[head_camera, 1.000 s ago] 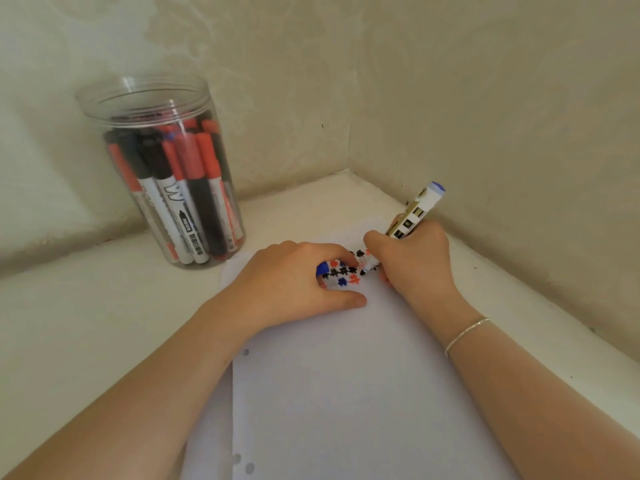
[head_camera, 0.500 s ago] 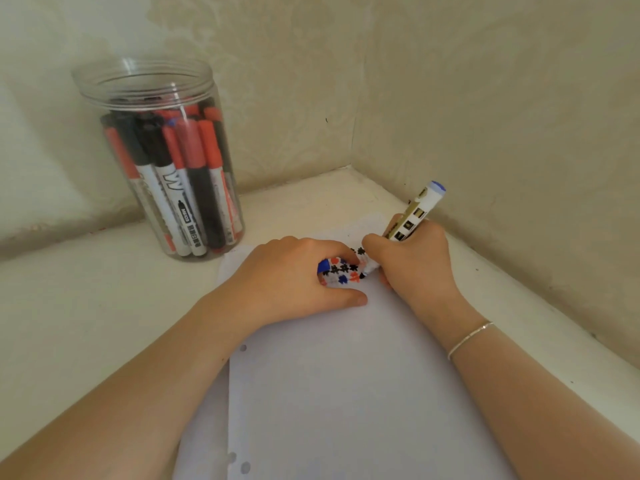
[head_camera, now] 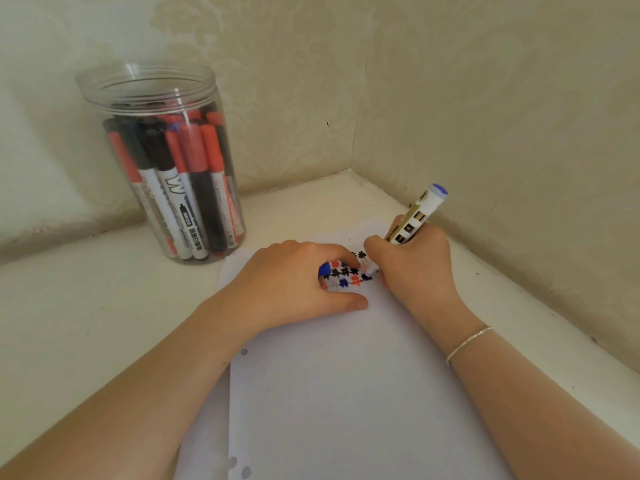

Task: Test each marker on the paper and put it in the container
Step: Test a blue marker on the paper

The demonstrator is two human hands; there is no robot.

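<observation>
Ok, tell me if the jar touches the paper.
Apart. The head view shows a strip of bare shelf between the base of the jar and the near corner of the paper.

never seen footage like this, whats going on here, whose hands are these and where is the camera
There is no machine here: a person wears a camera on the head, looking down at their own hands. The right hand grips a marker with its tip down on the white paper, beside small red, blue and black test marks. The left hand rests on the paper and seems to hold a blue cap. A clear jar of red and black markers stands at the left.
</observation>
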